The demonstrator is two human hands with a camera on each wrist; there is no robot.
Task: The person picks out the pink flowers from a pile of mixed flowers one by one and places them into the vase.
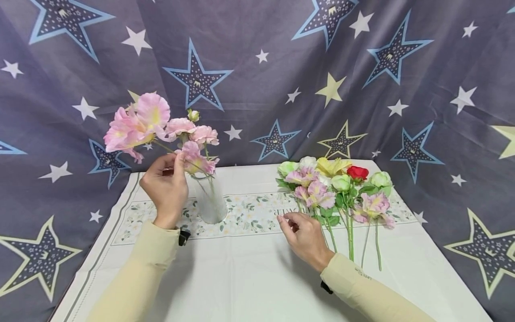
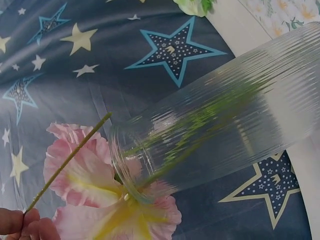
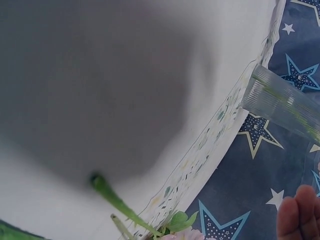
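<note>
My left hand (image 1: 166, 188) pinches the thin stem of a large pink artificial flower (image 1: 138, 120) between thumb and fingers. In the left wrist view the bare end of that stem (image 2: 67, 162) points up beside the mouth of a clear ribbed vase (image 2: 210, 120). The vase (image 1: 212, 201) stands upright on the table and holds pink flowers (image 1: 195, 156) and a small bud (image 1: 193, 116). My right hand (image 1: 306, 237) hovers in front of the loose flowers with its fingers loosely bent and nothing in them; its fingertips (image 3: 295, 212) show at the right wrist view's edge.
On the right of the table lies a group of artificial flowers: pink (image 1: 372, 205), red (image 1: 357, 173), yellow (image 1: 333, 166) and pale green (image 1: 341, 182), stems toward me. A printed floral band (image 1: 249, 219) crosses the white tablecloth (image 1: 241, 277). A star-patterned curtain (image 1: 249, 27) hangs behind.
</note>
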